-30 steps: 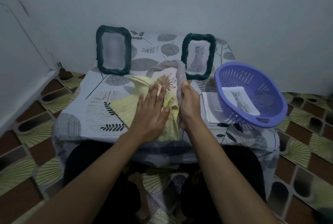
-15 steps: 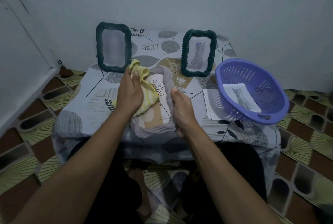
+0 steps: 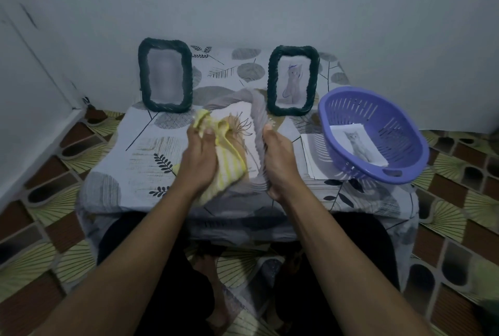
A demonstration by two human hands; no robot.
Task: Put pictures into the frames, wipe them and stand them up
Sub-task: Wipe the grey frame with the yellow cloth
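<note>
Hold the grey frame (image 3: 258, 116) propped at the front centre of the table (image 3: 113, 152), with your right hand (image 3: 278, 160) gripping its right rim, fingers curled round the edge. Your left hand (image 3: 198, 162) clutches the bunched yellow cloth (image 3: 229, 165) against the frame's face. Wipe in light, even strokes across the face and out to the rim. Brace the rim against each stroke so the frame cannot twist or strike the dark frame (image 3: 293, 81) standing just behind.
</note>
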